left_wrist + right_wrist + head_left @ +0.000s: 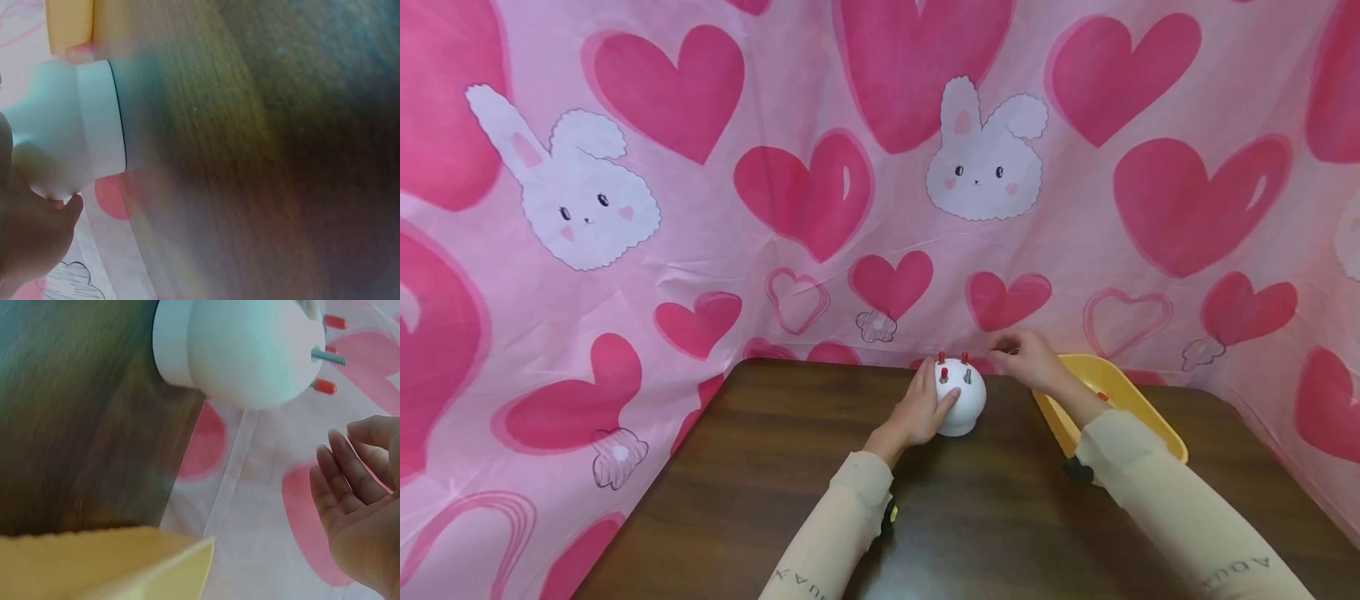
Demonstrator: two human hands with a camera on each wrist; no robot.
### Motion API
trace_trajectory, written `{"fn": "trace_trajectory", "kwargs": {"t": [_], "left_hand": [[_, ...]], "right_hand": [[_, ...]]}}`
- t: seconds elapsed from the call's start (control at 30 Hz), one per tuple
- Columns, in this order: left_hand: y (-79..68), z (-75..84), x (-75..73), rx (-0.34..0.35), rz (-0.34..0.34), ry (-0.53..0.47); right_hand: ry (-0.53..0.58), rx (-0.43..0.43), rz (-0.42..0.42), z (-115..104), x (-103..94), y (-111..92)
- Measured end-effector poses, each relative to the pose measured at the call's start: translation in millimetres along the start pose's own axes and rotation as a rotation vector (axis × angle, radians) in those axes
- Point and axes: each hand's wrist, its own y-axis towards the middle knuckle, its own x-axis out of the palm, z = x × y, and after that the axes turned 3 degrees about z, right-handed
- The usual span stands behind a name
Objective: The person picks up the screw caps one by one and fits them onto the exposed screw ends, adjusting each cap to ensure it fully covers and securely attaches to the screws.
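Observation:
A white round body with a flat base (961,410) stands upright on the table. Several threaded bolts stick up from its top; three wear red caps (325,385), and one bolt (330,356) is bare metal. My left hand (919,406) grips the white body from its left side, with the thumb across the front. To the right of the bolts my right hand (1028,360) hovers apart from the body. Its fingers (340,478) are loosely bent, and nothing shows between them, though the index finger is partly hidden behind the thumb.
A yellow tray (1138,408) lies on the right of the wooden table (760,467), under my right forearm. One small red piece (1102,397) is visible in it. Behind the table hangs a pink cloth (820,283) with hearts and rabbits.

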Motion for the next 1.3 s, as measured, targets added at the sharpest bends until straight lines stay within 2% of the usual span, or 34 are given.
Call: {"fn": "trace_trajectory", "kwargs": {"t": [0.27,0.7,0.93,1.17,1.3], "left_hand": [[-0.6,2.1,-0.3,-0.012,-0.012,-0.012],[-2.0,1.9,0.8,-0.021,-0.018,-0.008],[-2.6,1.2,0.1,-0.028,-0.021,-0.02],[-2.5,1.8,-1.9,-0.015,-0.018,-0.006],[-2.3,2.9,-3.7,-0.009,-0.011,-0.004]], "right_hand": [[-0.069,-0.032,-0.053,10,-19.6,-2],[-0.24,-0.183,-0.08,42,-41.5,-7],[-0.208,-0.144,-0.147,62,-52.8,-13],[-0.29,-0.152,-0.18,84,-60.5,-15],[-0.315,-0.112,-0.2,90,-63.9,-17]]}}
